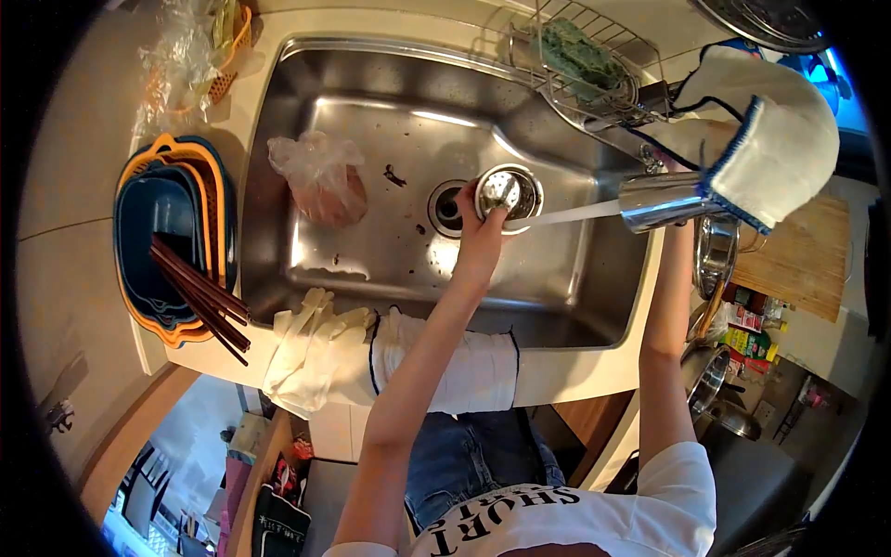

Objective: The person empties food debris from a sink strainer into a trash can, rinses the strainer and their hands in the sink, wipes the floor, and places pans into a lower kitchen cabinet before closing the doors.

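My left hand (482, 224) grips a round metal sink strainer (510, 191) by its rim, thumb at the near side. The strainer is tilted above the steel sink (557, 269), beside the open drain (446, 208). A stream of water (571, 216) runs from the chrome faucet (661, 201) to the strainer. My right forearm (668, 297) reaches up past the sink's right edge. Behind the faucet and the white cloths (780, 153) hung over it, my right hand is mostly hidden, its fingers not showing.
A clear plastic bag with something pinkish (327, 190) lies in the sink among dark scraps. Stacked basins (158, 218) with brown chopsticks (200, 297) stand left. Gloves (316, 348) and a white cloth (455, 357) drape the front edge. A wire rack (594, 65) stands at the back right.
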Action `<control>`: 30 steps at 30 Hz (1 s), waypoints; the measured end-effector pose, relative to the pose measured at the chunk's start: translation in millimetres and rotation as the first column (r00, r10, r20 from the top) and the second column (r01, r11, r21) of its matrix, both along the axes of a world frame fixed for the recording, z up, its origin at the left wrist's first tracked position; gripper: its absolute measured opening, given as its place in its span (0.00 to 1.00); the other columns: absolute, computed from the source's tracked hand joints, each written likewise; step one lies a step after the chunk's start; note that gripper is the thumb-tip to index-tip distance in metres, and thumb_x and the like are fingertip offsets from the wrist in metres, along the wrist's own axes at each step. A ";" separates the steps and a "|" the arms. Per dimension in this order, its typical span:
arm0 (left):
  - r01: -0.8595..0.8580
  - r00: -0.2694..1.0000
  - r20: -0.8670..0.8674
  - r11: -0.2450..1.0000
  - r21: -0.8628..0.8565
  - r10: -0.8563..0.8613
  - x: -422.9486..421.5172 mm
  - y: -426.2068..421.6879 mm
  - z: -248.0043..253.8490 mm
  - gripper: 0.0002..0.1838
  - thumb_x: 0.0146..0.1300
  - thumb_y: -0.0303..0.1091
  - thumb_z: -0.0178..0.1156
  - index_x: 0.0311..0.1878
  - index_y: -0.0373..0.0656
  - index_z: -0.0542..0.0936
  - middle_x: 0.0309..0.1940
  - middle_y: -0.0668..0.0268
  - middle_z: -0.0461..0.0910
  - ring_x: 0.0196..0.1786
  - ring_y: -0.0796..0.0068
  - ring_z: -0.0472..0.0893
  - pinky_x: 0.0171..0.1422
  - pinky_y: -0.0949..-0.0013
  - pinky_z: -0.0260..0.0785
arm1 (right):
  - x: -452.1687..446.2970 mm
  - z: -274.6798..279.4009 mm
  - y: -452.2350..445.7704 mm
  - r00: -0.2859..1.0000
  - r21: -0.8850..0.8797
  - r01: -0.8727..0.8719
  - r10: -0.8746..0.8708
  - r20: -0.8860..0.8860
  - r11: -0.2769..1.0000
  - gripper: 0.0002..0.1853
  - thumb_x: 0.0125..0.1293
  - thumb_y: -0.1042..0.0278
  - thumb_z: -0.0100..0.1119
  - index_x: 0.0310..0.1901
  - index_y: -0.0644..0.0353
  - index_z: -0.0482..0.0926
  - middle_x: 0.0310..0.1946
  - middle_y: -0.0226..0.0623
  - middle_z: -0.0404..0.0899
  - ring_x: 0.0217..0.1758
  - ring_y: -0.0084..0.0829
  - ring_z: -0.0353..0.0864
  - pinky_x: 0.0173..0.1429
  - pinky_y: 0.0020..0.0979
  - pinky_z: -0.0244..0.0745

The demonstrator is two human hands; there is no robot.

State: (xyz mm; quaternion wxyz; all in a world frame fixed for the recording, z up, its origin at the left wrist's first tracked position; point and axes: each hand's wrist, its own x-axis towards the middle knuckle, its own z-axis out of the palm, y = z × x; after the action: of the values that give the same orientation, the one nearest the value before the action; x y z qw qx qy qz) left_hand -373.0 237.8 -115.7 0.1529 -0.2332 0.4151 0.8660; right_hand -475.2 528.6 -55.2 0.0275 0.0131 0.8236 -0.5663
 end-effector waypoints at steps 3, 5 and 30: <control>0.115 0.989 -0.082 0.986 -0.121 -0.125 1.8 -5.2 -10.6 0.21 0.61 0.34 0.42 0.57 0.47 0.53 0.48 0.56 0.65 0.46 0.64 0.72 0.43 0.67 0.71 | 25.2 -63.2 7.0 0.975 0.019 0.196 -0.197 0.102 0.980 0.15 0.61 0.54 0.46 0.37 0.59 0.69 0.26 0.38 0.76 0.25 0.22 0.74 0.26 0.23 0.69; 0.354 0.928 0.020 0.864 -0.357 -0.372 0.2 -11.2 -23.5 0.19 0.63 0.41 0.39 0.55 0.45 0.56 0.34 0.55 0.73 0.31 0.65 0.75 0.33 0.68 0.67 | 74.2 -37.0 -82.3 0.995 0.114 -0.058 0.049 0.082 0.992 0.14 0.63 0.61 0.44 0.43 0.62 0.69 0.25 0.33 0.75 0.27 0.20 0.74 0.30 0.21 0.69; 0.078 0.895 -0.149 0.474 -0.877 -0.422 2.0 -34.0 -20.6 0.18 0.58 0.33 0.44 0.54 0.45 0.66 0.46 0.55 0.67 0.35 0.55 0.75 0.38 0.61 0.68 | 102.8 -55.4 -180.3 0.851 0.172 -0.199 0.084 0.518 0.965 0.18 0.61 0.72 0.42 0.54 0.63 0.62 0.30 0.39 0.73 0.32 0.27 0.72 0.39 0.26 0.67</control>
State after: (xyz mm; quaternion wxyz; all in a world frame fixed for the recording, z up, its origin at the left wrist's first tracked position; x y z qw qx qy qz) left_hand -371.0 203.8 -136.2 0.0700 -0.0577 0.8353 0.5422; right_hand -372.4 348.3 -110.6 0.2828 0.1031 0.8433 -0.4452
